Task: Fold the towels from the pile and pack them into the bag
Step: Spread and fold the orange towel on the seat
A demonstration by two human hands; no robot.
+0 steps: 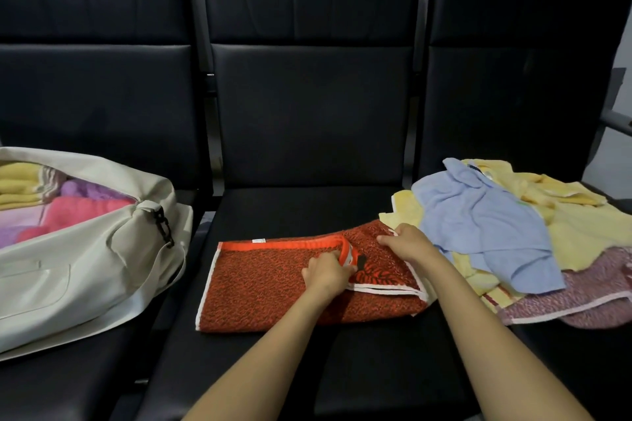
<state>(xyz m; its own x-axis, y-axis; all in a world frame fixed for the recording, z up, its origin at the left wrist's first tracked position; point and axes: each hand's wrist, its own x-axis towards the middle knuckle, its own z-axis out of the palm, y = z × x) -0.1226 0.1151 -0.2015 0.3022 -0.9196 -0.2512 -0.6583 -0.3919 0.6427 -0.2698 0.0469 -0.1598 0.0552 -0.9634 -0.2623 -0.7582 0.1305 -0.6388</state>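
Observation:
An orange-red patterned towel [266, 284] with white edging lies partly folded on the middle black seat. My left hand [325, 275] pinches its folded orange edge near the towel's middle. My right hand [407, 243] grips the towel's far right corner. On the left seat stands an open cream bag [85, 270] holding folded yellow, pink and purple towels. The pile [513, 229] on the right seat has a light blue towel on top, with yellow ones and a mauve one under it.
Three black padded seats [307, 113] with tall backs stand in a row, with narrow gaps between them. The front of the middle seat [376, 352] lies under my forearms. A grey armrest [619, 120] sticks out at the far right.

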